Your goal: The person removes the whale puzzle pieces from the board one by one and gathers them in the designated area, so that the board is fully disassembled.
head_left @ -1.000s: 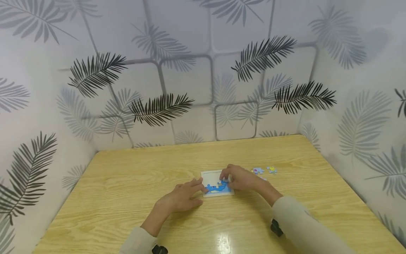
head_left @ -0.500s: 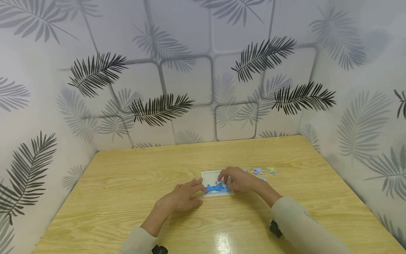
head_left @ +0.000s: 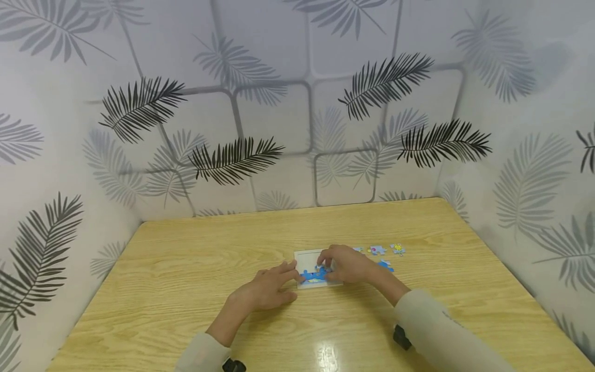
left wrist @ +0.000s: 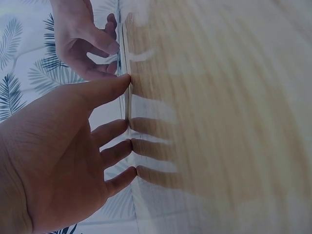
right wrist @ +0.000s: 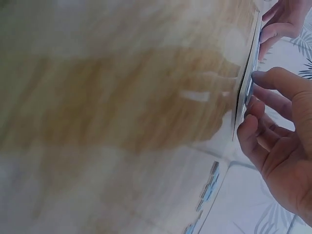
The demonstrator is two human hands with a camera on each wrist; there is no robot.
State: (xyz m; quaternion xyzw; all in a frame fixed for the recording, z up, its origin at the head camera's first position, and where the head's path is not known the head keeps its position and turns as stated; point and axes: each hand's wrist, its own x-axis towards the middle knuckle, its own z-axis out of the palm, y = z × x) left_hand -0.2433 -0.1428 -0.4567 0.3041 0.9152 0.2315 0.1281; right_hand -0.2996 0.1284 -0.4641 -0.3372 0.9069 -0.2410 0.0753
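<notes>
A small jigsaw puzzle in a white tray (head_left: pixel 304 258) lies on the table in the head view. Joined blue pieces (head_left: pixel 312 276) fill its near part. My left hand (head_left: pixel 265 290) rests at the tray's left side with fingers fairly straight, their tips at its edge. My right hand (head_left: pixel 350 264) reaches over the tray from the right, with fingers bent and thumb and fingertips around a blue puzzle piece (head_left: pixel 322 269). The hand partly hides that piece. In the right wrist view, the thumb and fingertips of the right hand (right wrist: pixel 282 141) meet the thin tray (right wrist: pixel 246 78).
Several loose puzzle pieces lie right of the tray, among them a lilac one (head_left: pixel 377 250), one with a yellow shape (head_left: pixel 397 249) and a blue one (head_left: pixel 385 265). The wooden table (head_left: pixel 186 268) ends at a leaf-patterned wall (head_left: pixel 279 186).
My right hand has shifted slightly left and toward me over the tray, with its fingertips now at the blue piece. More of the loose blue piece shows on the right. My left hand has stayed still.
</notes>
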